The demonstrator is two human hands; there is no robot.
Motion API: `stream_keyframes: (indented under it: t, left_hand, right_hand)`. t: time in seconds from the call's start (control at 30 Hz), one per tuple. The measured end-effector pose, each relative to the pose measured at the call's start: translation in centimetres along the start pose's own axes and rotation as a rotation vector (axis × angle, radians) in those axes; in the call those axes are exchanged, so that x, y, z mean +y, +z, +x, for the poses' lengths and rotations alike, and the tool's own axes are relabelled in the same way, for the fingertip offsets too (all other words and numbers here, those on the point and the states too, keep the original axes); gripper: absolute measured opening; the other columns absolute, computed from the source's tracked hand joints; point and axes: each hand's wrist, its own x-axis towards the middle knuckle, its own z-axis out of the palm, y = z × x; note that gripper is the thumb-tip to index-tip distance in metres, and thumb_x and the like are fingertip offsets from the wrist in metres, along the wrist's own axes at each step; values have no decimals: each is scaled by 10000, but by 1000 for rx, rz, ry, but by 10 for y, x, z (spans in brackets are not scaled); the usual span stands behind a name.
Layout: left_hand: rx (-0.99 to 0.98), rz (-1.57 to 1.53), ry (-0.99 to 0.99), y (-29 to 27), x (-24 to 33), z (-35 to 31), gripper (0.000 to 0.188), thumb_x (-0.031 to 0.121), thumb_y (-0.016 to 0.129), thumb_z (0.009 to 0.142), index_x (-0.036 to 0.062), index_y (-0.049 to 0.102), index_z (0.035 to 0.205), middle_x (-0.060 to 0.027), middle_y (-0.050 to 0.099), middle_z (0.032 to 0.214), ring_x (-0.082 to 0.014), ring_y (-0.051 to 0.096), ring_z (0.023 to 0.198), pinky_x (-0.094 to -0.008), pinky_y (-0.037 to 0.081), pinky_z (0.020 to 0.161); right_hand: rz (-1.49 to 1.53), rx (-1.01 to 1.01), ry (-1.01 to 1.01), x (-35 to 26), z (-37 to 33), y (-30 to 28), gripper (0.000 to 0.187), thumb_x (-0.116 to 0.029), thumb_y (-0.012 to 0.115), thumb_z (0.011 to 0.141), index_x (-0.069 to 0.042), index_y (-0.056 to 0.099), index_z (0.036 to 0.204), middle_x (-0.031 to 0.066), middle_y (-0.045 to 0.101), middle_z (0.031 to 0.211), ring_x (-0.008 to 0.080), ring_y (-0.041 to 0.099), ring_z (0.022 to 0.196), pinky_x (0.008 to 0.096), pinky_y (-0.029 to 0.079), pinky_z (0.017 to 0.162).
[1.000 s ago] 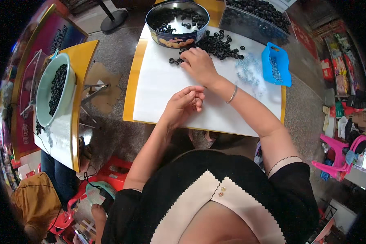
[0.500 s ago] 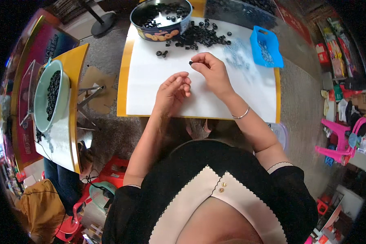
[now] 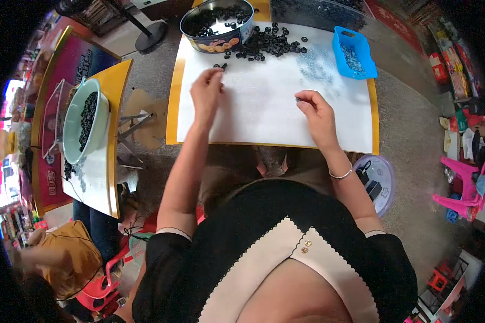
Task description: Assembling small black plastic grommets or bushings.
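The fingers (image 3: 216, 75) of the left hand (image 3: 206, 92) are bunched and pointing away from the body, their tips just short of two small black ring-shaped rubber parts (image 3: 220, 66) that lie loose on the white sheet (image 3: 264, 116) covering the yellow-edged counter (image 3: 172, 102). Whether those fingers already pinch a part cannot be told; they look lightly closed with nothing showing between them. The two rings lie straight ahead of the tips, towards the far edge, and nearly touching them.

The right hand (image 3: 317, 112) rests further right and nearer the body, its thumb and forefinger closed on one tiny black ring (image 3: 298, 99) held just above the sheet. It is well apart from the two loose rings, so the left hand is clearly the nearer.

Beyond the loose pair sits a heap of the same black rings (image 3: 269, 44), spilling beside a round metal tin (image 3: 217, 24) that holds more. A blue plastic tray (image 3: 353, 52) with small silvery pieces stands at the far right of the sheet.
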Motion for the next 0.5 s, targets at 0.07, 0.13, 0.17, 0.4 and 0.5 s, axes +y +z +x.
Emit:
stream_keyframes:
  t: [0.07,0.13,0.17,0.4,0.5]
  left_hand:
    - [87,158,108,-13,-11,28,212,159,583,833,23,643,985,-65,622,758,-120,559,636,-246,454,568]
    - [87,255,187,-12,-12,44,213,168,592,822,39,649,982,-79,638,782,-142,582,655,-265,464,591]
    - [29,442,262,-12,-13,50,214,155,595,805,36,647,975,-106,641,779,-171,594,662,-285,467,612]
    - [-92,596,340,-13,-11,48,192,139,612,769,29,630,925,-145,648,791,-225,619,714,-318,473,650]
    - [63,131,183,-13,-11,31,166,114,614,813,26,620,954,-47,612,784,-109,565,680,-237,467,590]
  right_hand:
    - [-27,25,-12,-2,-4,-1,146,-51,562,818,-10,586,956,53,599,882,116,543,833,237,430,755]
    - [-71,80,-8,-1,-8,-6,144,-49,565,810,-12,588,947,65,598,866,141,551,832,252,437,752]
    - [-260,72,-155,0,-8,-8,144,-42,564,803,-14,588,942,68,590,854,166,551,812,263,436,748]
    - [-647,34,-478,15,-6,-5,139,-46,578,756,-26,575,894,102,564,845,283,498,833,371,397,785]
    - [-743,22,-454,17,-11,-7,139,-55,584,758,-38,573,895,100,551,872,283,496,843,375,400,783]
